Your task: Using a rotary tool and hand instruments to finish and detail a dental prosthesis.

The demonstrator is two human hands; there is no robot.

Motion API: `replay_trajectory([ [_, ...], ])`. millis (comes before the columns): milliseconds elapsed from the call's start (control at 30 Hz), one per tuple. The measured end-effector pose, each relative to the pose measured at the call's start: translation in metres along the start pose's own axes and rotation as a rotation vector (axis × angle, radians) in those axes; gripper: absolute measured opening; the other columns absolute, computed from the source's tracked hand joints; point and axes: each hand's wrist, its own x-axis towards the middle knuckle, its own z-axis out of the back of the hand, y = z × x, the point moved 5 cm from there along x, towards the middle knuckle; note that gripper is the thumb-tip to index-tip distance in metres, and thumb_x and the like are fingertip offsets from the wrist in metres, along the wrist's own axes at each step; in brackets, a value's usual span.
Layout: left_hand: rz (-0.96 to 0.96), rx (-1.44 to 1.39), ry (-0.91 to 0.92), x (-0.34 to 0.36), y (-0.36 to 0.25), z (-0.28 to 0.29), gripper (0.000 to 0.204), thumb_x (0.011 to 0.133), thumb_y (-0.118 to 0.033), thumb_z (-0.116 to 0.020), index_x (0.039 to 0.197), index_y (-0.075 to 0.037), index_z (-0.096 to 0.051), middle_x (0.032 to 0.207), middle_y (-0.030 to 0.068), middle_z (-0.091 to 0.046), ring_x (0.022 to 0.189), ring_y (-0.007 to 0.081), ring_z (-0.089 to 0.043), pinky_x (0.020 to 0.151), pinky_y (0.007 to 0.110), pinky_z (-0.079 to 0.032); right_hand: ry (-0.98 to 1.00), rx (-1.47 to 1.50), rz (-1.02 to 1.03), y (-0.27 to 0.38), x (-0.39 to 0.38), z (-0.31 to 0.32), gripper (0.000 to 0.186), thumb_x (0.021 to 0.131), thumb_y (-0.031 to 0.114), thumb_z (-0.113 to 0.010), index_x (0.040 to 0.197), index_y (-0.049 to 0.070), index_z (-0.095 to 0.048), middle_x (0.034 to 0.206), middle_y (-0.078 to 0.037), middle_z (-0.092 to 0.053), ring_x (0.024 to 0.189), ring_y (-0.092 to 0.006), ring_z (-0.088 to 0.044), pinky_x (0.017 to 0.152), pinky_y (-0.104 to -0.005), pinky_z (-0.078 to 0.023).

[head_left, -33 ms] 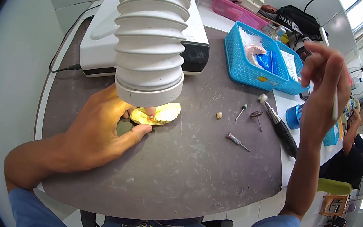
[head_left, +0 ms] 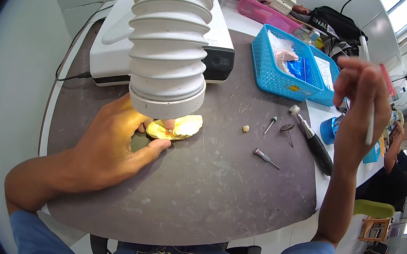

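My left hand is closed around a yellowish dental cast on the grey work mat, with the thumb at its near edge. A small metallic stub with an orange-red patch shows in the middle of the cast. Right above hangs the mouth of a white ribbed suction hose, hiding some of my fingers. Raised at the right, my right hand has its fingers bent round a slim pale-handled tool. The working end of that tool cannot be made out. A small tooth-coloured crown lies on the mat between my hands.
Rotary burs and a black handpiece with a white tip lie to the right. Blue baskets, a blue cup and a pink tray stand beyond. A white machine is behind the hose. Another person sits far right.
My right hand has shifted slightly down and to the right with the pale tool. My left hand and the cast stay where they were.
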Motion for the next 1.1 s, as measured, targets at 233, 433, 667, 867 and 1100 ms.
replay_trajectory([
  [233, -0.087, -0.100, -0.041, 0.003, -0.008, -0.004, 0.022, 0.081, -0.006, -0.074, 0.100, -0.002, -0.065, 0.094, 0.0097, -0.061, 0.078, 0.0189, -0.058, 0.072, 0.032, -0.048, -0.018, -0.135, 0.043, -0.005, -0.064, 0.002, 0.031, 0.093, 0.030, -0.070, 0.081, 0.002, -0.065, 0.064, -0.001, -0.060, 0.050, -0.0041, -0.050, 0.045, -0.0209, -0.037],
  [433, 0.182, -0.635, 0.091, 0.010, -0.004, -0.024, 0.016, 0.093, -0.006, -0.065, 0.106, 0.002, -0.061, 0.108, 0.0077, -0.061, 0.100, 0.0112, -0.060, 0.088, 0.028, -0.050, 0.552, -0.319, 0.278, 0.024, -0.076, -0.034, 0.026, 0.073, 0.021, -0.084, 0.080, 0.004, -0.066, 0.073, -0.007, -0.064, 0.060, -0.0223, -0.062, 0.051, -0.0299, -0.046],
  [667, 0.211, -0.491, 0.123, 0.010, -0.006, -0.022, 0.019, 0.092, -0.007, -0.068, 0.107, 0.001, -0.061, 0.097, 0.0033, -0.064, 0.090, 0.0081, -0.062, 0.085, 0.025, -0.050, 0.648, -0.396, 0.179, 0.007, -0.095, -0.035, 0.021, 0.073, 0.000, -0.075, 0.092, 0.003, -0.066, 0.088, -0.009, -0.067, 0.075, -0.0253, -0.065, 0.063, -0.0352, -0.051],
  [867, 0.187, -0.449, 0.145, 0.008, -0.008, -0.019, 0.018, 0.091, -0.008, -0.069, 0.105, 0.000, -0.062, 0.096, 0.0035, -0.064, 0.090, 0.0076, -0.062, 0.082, 0.024, -0.050, 0.501, -0.115, 0.122, 0.015, -0.078, -0.027, 0.044, 0.102, 0.040, -0.051, 0.105, -0.003, -0.064, 0.091, -0.011, -0.066, 0.077, -0.0188, -0.064, 0.066, -0.0296, -0.050],
  [1100, 0.134, -0.316, 0.036, 0.002, 0.000, -0.013, 0.018, 0.087, -0.003, -0.071, 0.102, 0.002, -0.062, 0.099, 0.0081, -0.068, 0.084, 0.0080, -0.063, 0.075, 0.023, -0.051, 0.287, 0.456, -0.416, 0.022, -0.069, -0.076, 0.056, 0.102, 0.047, -0.045, 0.127, -0.002, -0.049, 0.094, -0.010, -0.064, 0.082, -0.0137, -0.061, 0.070, -0.0253, -0.047],
])
